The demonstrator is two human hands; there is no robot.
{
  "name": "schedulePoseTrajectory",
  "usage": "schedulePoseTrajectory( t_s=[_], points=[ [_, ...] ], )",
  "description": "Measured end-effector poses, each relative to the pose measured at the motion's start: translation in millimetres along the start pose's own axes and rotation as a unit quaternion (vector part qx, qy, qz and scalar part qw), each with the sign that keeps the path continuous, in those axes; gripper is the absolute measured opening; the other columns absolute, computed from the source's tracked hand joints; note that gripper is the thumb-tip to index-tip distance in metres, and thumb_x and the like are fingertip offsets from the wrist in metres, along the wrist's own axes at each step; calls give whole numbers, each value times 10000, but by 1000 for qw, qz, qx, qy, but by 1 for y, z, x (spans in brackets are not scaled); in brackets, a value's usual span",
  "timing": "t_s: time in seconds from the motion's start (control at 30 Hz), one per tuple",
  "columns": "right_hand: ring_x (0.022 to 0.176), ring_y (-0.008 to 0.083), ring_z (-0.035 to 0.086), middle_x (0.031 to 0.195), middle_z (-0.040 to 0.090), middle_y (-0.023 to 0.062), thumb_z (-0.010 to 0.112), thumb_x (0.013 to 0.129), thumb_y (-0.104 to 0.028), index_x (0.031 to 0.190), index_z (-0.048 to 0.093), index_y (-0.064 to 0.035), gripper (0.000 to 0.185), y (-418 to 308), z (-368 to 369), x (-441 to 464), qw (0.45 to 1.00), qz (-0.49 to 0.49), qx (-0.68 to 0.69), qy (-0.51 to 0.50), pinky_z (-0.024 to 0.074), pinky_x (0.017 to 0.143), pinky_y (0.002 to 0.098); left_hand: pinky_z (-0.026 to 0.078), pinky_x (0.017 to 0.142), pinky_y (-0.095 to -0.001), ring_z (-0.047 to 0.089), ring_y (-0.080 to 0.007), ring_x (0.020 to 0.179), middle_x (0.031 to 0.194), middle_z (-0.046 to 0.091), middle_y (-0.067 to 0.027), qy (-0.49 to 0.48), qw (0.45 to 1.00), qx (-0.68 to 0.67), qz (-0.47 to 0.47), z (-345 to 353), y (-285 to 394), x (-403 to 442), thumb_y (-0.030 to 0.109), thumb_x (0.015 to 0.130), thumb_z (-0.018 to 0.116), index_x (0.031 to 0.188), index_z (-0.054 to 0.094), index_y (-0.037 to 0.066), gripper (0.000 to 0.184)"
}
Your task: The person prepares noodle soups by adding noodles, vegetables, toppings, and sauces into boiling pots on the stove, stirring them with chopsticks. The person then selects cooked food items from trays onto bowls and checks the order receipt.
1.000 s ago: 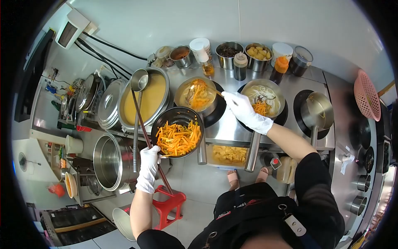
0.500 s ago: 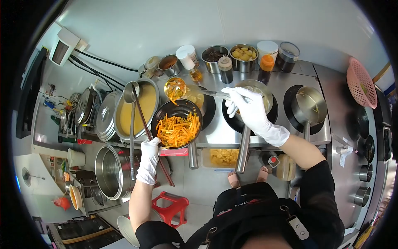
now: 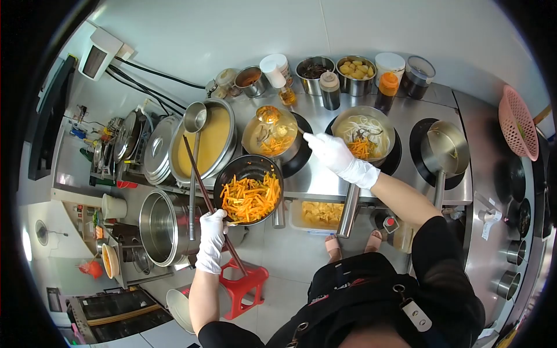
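Observation:
My gloved left hand (image 3: pixel 211 239) is closed at the lower left edge of a black pan (image 3: pixel 220 197) filled with orange strips, which look like carrot (image 3: pixel 252 197). Long brown chopsticks (image 3: pixel 200 184) pass through or against the same hand. My gloved right hand (image 3: pixel 332 155) grips the handle of a ladle, whose round bowl (image 3: pixel 268 114) is over the left noodle pot (image 3: pixel 250 138). Carrot strips and liquid show in that pot. Just right of my right hand, another pot (image 3: pixel 387 130) contains white noodles, dark pieces and carrot strips.
A large broth pot (image 3: pixel 231 130) with a steel ladle (image 3: pixel 195 117) stands at left. Behind the burners are sauce bottles (image 3: pixel 330 93) and tins of ingredients (image 3: pixel 355 81). A third saucepan (image 3: pixel 455 139) sits at right. Below are a red stool (image 3: pixel 243 293) and a large steel pot (image 3: pixel 156 223).
The ladle has gone from above the black pan, with carrot strips hanging from it, to over the left pot. Carrot strips now show in that pot. The whole view has shifted slightly.

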State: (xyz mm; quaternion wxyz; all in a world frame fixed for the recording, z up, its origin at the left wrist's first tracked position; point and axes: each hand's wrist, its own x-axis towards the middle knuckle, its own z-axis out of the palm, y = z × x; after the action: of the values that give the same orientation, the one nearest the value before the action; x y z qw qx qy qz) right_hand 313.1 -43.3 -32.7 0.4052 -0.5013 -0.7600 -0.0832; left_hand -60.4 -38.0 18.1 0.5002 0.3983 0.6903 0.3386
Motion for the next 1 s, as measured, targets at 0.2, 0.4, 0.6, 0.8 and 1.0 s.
schedulePoseTrajectory(
  t_s=[0.2,0.4,0.6,0.8,1.0],
  points=[
    [624,70,538,793,579,42,498,932,-107,1108,593,12,233,-17,-69,15,795,342,483,136,458,563,205,298,321,-238,420,-108,366,564,527,-48,-17,999,11,31,44,24,19,47,749,575,744,560,-7,56],
    [636,97,587,788,621,65,473,948,-102,1104,594,45,247,-27,-189,-29,782,354,486,165,489,578,231,274,318,-247,411,-118,354,566,513,-40,-107,988,17,108,147,69,17,75,742,597,770,539,22,83],
    [628,160,588,791,576,68,596,840,-71,1147,584,-27,311,9,-298,-118,964,215,43,149,482,570,265,275,333,-237,413,-115,381,627,539,-45,-277,952,26,131,333,119,-45,71,770,572,787,556,7,69],
    [627,252,578,774,549,97,606,828,-215,1139,559,-52,354,87,-368,-245,939,247,-236,32,500,536,350,303,360,-263,409,-128,388,600,506,-34,-382,913,74,126,562,114,-155,114,754,599,760,548,27,101],
    [793,340,584,888,584,172,593,860,-209,1151,571,-46,335,147,-417,-329,831,457,-177,262,488,724,390,403,328,-280,585,-235,477,753,590,-161,-462,887,-1,6,772,36,-239,24,738,539,865,517,-106,183]
  ],
)
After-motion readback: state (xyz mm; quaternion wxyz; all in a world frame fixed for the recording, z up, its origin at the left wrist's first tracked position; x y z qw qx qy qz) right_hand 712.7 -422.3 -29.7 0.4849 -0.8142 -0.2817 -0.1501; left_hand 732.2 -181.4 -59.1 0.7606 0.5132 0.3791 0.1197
